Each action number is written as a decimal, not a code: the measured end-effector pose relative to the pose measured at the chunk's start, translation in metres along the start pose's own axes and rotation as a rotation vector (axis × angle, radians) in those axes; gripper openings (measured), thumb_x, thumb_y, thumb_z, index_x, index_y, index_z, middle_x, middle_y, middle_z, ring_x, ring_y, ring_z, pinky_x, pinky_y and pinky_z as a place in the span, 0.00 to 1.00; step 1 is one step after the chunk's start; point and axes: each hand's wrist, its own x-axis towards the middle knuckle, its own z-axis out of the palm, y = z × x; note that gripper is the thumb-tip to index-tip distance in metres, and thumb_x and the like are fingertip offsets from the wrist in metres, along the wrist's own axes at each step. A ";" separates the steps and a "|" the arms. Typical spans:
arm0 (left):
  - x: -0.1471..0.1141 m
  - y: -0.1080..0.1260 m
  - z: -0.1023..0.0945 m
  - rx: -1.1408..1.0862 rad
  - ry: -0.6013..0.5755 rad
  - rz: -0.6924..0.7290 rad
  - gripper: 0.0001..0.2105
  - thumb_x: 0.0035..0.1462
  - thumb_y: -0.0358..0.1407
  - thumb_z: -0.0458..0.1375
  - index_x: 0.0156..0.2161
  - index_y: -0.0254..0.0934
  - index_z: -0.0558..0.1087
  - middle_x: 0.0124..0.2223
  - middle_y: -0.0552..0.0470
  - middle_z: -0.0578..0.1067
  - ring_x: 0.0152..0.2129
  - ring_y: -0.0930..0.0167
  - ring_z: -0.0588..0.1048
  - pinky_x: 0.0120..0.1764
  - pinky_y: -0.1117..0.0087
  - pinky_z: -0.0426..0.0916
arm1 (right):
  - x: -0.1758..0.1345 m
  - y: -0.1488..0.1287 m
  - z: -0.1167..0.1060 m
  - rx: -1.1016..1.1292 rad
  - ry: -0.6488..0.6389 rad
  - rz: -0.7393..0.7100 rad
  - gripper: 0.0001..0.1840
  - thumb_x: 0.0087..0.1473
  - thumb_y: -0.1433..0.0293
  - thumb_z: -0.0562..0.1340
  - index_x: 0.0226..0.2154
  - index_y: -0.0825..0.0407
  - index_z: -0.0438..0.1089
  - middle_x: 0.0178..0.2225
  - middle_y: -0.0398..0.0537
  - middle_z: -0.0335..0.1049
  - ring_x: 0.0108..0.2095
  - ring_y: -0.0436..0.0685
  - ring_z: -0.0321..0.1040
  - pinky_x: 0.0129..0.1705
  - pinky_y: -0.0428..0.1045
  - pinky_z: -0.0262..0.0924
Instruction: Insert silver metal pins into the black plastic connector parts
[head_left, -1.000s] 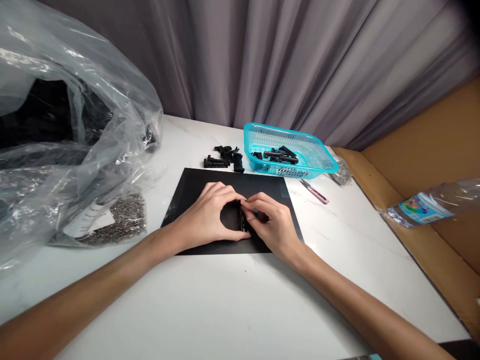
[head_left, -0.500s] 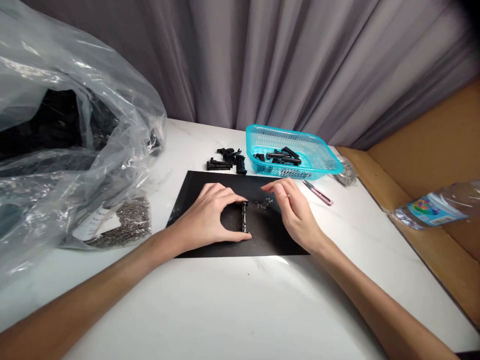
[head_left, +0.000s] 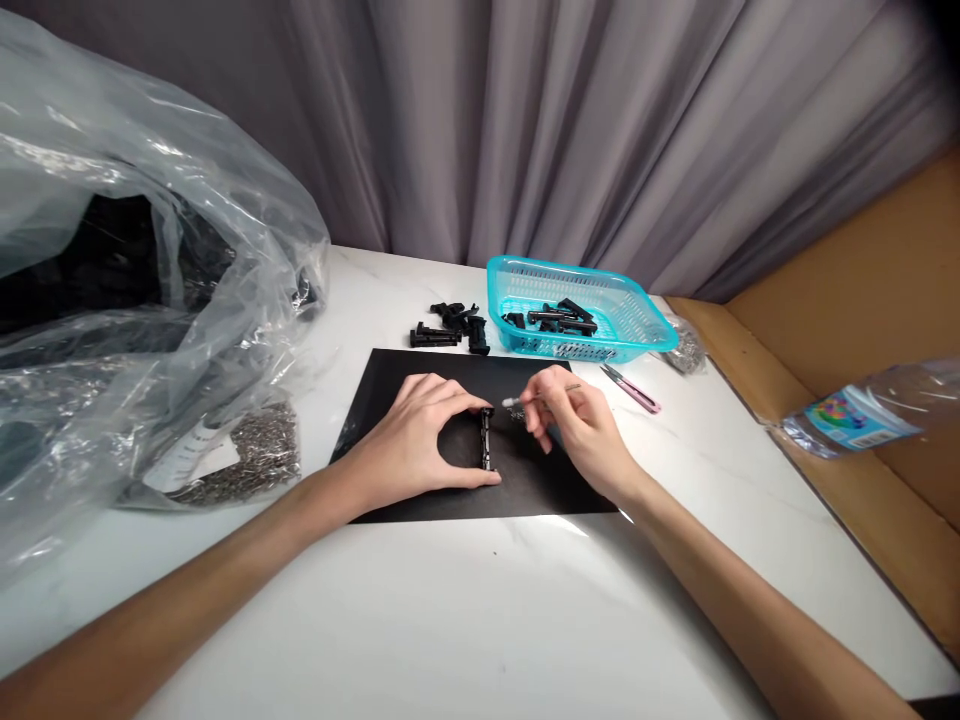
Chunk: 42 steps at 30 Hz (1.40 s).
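On a black mat [head_left: 420,500], my left hand [head_left: 416,430] grips a narrow black plastic part [head_left: 486,440] by its two ends, thumb at the near end and index finger at the far one. Beside it, my right hand [head_left: 574,425] is closed around a thin stick with a whitish tip [head_left: 511,402], which points left toward the black part without touching it. Under that tip lies a little heap of small shiny metal pieces [head_left: 517,413], partly hidden by the stick and fingers.
Behind the mat are several loose black parts [head_left: 436,337] and a turquoise basket [head_left: 637,345] holding more. Pink-handled snips [head_left: 634,390] lie at right, near a small bag [head_left: 686,350] and a plastic bottle [head_left: 859,415]. Clear bags [head_left: 255,450] with metal pieces and black items fill the left.
My right hand has curled in and moved slightly left; the white-tipped stick now shows extended from its fingers. My left hand keeps its hold on the black part. The view has shifted slightly.
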 end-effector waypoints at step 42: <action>0.002 -0.002 0.001 -0.016 -0.032 -0.021 0.33 0.44 0.59 0.70 0.52 0.42 0.76 0.46 0.51 0.77 0.50 0.57 0.68 0.59 0.51 0.58 | 0.000 0.003 -0.001 -0.084 0.097 -0.065 0.27 0.69 0.50 0.56 0.32 0.52 0.77 0.22 0.44 0.71 0.23 0.50 0.64 0.26 0.48 0.61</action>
